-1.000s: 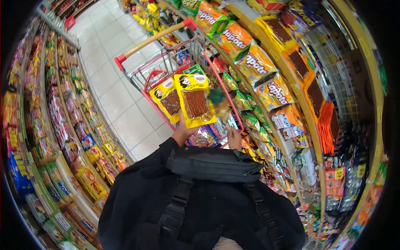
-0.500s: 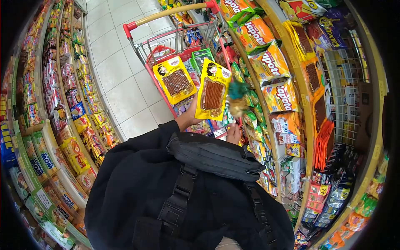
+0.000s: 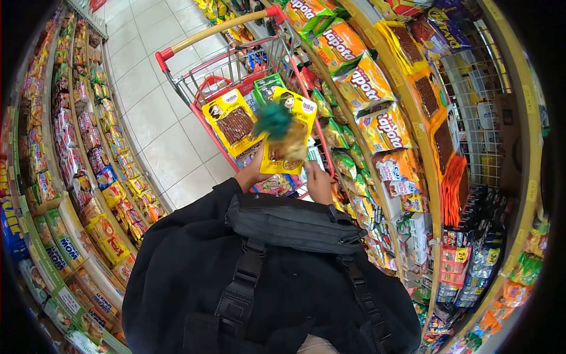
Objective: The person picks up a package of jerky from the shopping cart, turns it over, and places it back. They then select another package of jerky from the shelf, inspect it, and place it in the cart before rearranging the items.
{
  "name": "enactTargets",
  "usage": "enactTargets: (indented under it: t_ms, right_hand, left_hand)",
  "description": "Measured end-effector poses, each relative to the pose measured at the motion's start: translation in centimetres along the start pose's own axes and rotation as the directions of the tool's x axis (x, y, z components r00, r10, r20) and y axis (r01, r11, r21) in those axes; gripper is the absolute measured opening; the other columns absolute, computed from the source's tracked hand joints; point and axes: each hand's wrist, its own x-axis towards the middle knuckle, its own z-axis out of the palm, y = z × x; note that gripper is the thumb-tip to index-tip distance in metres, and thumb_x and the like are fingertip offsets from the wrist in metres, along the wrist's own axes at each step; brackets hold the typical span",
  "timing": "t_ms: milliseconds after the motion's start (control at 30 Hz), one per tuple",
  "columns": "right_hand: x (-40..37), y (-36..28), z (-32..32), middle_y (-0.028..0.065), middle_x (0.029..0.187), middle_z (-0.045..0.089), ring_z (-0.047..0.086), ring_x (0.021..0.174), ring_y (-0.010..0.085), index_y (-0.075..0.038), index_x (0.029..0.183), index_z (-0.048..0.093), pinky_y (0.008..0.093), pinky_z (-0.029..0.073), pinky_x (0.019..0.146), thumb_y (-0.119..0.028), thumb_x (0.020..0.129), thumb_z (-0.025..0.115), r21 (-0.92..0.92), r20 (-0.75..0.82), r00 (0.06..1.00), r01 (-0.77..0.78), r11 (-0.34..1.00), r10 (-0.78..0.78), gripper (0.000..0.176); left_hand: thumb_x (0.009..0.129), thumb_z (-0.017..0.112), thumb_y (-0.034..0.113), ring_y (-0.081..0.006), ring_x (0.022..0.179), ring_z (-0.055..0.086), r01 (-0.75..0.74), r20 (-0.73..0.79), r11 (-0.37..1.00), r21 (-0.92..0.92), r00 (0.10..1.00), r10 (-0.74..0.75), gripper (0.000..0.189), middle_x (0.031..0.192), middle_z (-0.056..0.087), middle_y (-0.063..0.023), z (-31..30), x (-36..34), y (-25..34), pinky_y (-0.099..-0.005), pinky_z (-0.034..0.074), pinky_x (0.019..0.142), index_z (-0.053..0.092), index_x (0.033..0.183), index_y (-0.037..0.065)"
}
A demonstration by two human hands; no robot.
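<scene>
1. I see the left hand [image 3: 252,175] raised at 12 o'clock from the chest, closed on the lower edges of two yellow snack packets [image 3: 232,123].
2. The packets stand upright and fanned apart, printed fronts facing me. Each has a clear window that shows brown strips.
3. A green-and-tan packet [image 3: 278,130] sits in front of the right-hand yellow packet. It is too blurred for me to read.
4. The right hand [image 3: 319,184] is up at 1 o'clock, just beside the lower corner of the packets. I cannot tell whether it grips anything.
5. All the packets are held over the near end of a red shopping cart [image 3: 219,31], which lies toward 12 o'clock and has a tan handle bar with red caps at its far end.
6. More packets lie inside the cart basket beneath the hands.
7. At 2 o'clock, orange and yellow chip bags [image 3: 365,85] line the shelf next to the cart.
8. At 9 o'clock, another snack shelf [image 3: 88,153] runs along the tiled floor [image 3: 159,124].
9. A black strap bag [image 3: 295,224] lies across the chest, just below both hands.
</scene>
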Motion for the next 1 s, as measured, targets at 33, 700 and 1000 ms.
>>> enactTargets:
  t_ms: [33, 700, 1000]
  right_hand:
    - [0.0, 0.4, 0.6, 0.0215, 0.076, 0.062, 0.063, 0.073, 0.0356, -0.002, 0.102, 0.058, 0.0433, 0.045, 0.064, -0.029, 0.102, 0.043, -0.070, 0.019, 1.000, -0.020, 0.997, 0.021, 0.031]
    - [-0.1, 1.3, 0.2, 0.0095, 0.106, 0.066, 0.060, 0.102, 0.0179, 0.004, 0.114, 0.060, 0.0327, 0.046, 0.092, -0.051, 0.102, 0.035, 0.657, 0.324, 0.911, -0.412, 0.632, 0.257, 0.061]
    - [4.0, -0.9, -3.5, 0.0046, 0.107, 0.066, 0.062, 0.092, 0.0093, -0.001, 0.127, 0.054, 0.0273, 0.050, 0.080, -0.008, 0.093, 0.063, 0.834, 0.224, 0.975, -0.191, 0.518, -0.001, 0.036]
  left_hand:
    - [0.098, 0.039, 0.054, -0.0294, 0.119, 0.055, -0.052, -0.465, 0.988, 0.146, 0.878, 0.115, 0.058, 0.133, 0.056, -0.0106, 2.3, 0.2, -0.6, -0.0489, 0.042, 0.103, 0.050, 0.134, 0.011]
    - [0.098, 0.042, 0.045, -0.0275, 0.115, 0.060, -0.148, -0.324, 0.890, 0.431, 0.895, 0.306, 0.057, 0.132, 0.057, -0.0131, 9.4, -3.4, 1.9, -0.0446, 0.048, 0.100, 0.044, 0.139, 0.007]
    - [0.101, 0.029, 0.054, -0.0229, 0.122, 0.054, 0.071, -0.372, 0.616, 0.784, 0.849, 0.375, 0.065, 0.130, 0.057, -0.0125, 5.0, -1.2, 1.2, -0.0383, 0.041, 0.104, 0.045, 0.137, 0.001]
